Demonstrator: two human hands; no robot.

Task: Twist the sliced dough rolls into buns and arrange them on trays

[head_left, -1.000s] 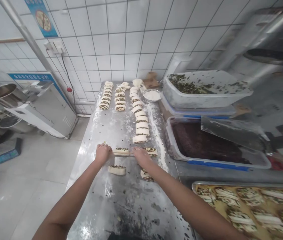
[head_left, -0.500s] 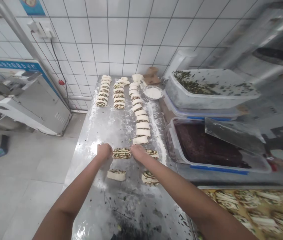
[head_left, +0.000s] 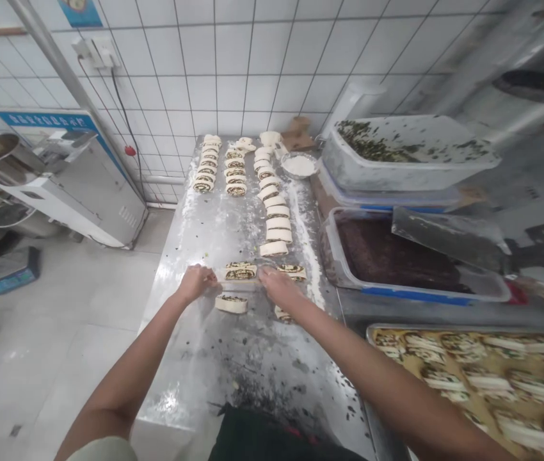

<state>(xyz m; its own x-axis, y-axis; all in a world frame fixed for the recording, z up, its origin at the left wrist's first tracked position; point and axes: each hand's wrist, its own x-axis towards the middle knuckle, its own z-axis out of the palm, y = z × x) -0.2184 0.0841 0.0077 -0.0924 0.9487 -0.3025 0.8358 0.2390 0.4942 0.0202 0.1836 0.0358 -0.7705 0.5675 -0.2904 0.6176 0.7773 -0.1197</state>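
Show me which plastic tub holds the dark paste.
The lower tub, right of the steel table, holds the dark brown paste; the upper tub instead shows green-flecked filling.

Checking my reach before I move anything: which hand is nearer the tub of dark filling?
Right. Your right hand is just left of the tub of dark filling, across the table edge from it; your left hand is farther left, beyond the right hand.

Bakery kitchen, tiled wall (head_left: 214,64), floured steel table (head_left: 219,230), dough rolls (head_left: 272,224)
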